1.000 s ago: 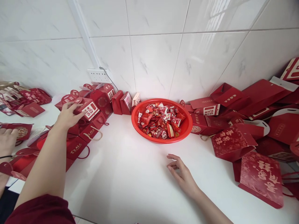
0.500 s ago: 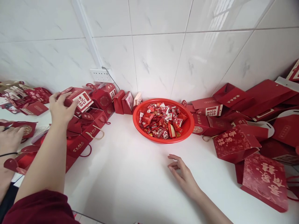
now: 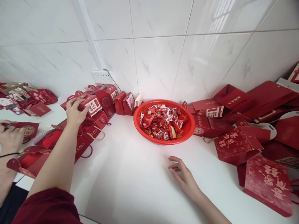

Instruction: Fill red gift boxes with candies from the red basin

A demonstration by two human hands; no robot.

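My left hand (image 3: 76,111) grips a red gift box (image 3: 93,105) with a white panel and gold-red characters. The box sits on top of a row of red boxes at the left, near the wall. Above the white tabletop my right hand (image 3: 184,175) is held with loosely bent fingers apart and nothing in them. It is nearest to a red plastic basket (image 3: 163,143) of wrapped candies (image 3: 163,121), in front of its rim.
Red boxes (image 3: 235,143) crowd the right side. Small upright boxes (image 3: 120,103) stand by the wall, under a socket strip (image 3: 102,77). At the far left, a co-worker's hands (image 3: 11,137) are by a red box (image 3: 26,129), near more boxes (image 3: 38,109).
My left hand has moved to the right and slightly down with the gift box, which now rests among the stacked boxes. My right hand has barely moved.
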